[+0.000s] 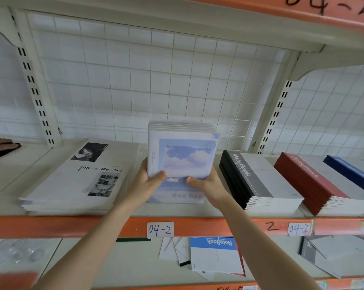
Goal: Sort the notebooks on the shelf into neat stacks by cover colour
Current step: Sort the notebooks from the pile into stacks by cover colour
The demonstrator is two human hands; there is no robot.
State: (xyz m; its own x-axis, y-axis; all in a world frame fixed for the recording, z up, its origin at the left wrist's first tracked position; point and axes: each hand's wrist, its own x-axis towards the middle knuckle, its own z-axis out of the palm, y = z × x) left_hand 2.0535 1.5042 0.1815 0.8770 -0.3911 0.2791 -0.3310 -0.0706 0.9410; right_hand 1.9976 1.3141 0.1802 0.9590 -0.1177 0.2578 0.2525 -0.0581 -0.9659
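— With left hand and right hand, gripping the sky-blue notebooks, thumbs on the cover, straight above the 04-2 label.
— Done so far?
— Seemingly stacked: white stack up-left of the label; black stack, red stack, navy stack up-right. Left to sort, probably: loose notebooks just below it.

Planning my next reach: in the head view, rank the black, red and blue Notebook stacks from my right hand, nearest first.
1. black stack, just right of the right hand gripping the sky-blue notebooks.
2. red stack, further right.
3. blue stack, far right edge.
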